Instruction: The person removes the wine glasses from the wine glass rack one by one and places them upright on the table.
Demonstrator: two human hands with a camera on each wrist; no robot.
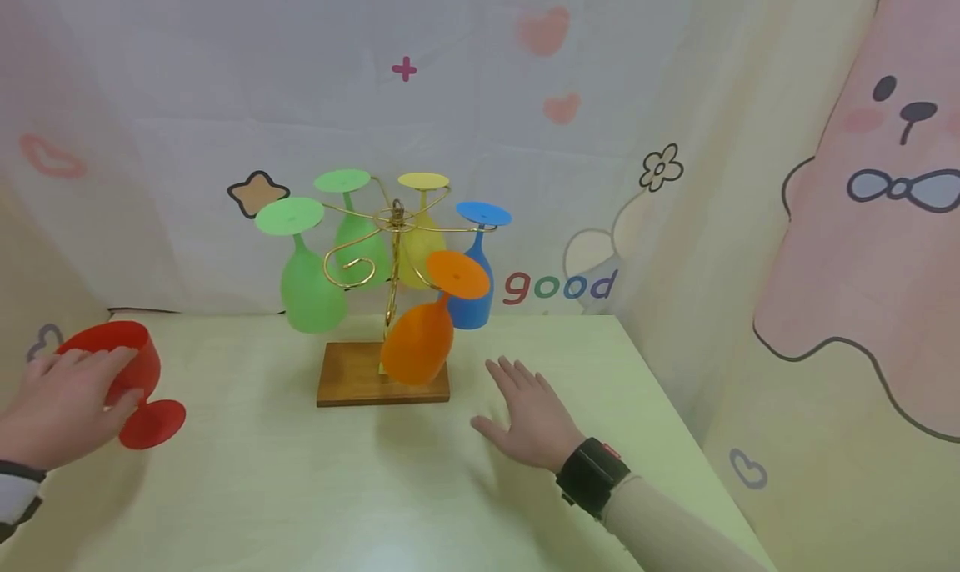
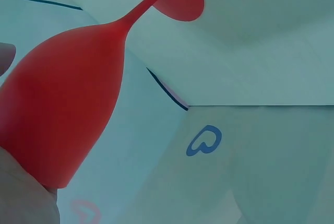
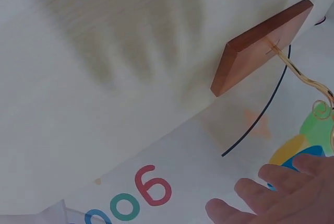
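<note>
At the left of the head view my left hand [image 1: 71,409] grips a red plastic goblet [image 1: 147,372] by its bowl. The goblet is tilted, with its foot toward the lower right; the left wrist view shows its bowl [image 2: 68,98] and stem close up. My right hand [image 1: 534,422] hovers over the table with its fingers straight, holding nothing, to the right of a gold wire rack [image 1: 393,293]. Upside down on the rack hang two green goblets [image 1: 311,293], a yellow one [image 1: 424,243], a blue one [image 1: 474,301] and a tilted orange one [image 1: 420,343].
The rack stands on a brown wooden base [image 1: 348,380] toward the back of the pale table [image 1: 300,489]. One curled wire arm [image 1: 360,276] at its front left carries no goblet. A printed white curtain [image 1: 480,80] closes off the back and sides.
</note>
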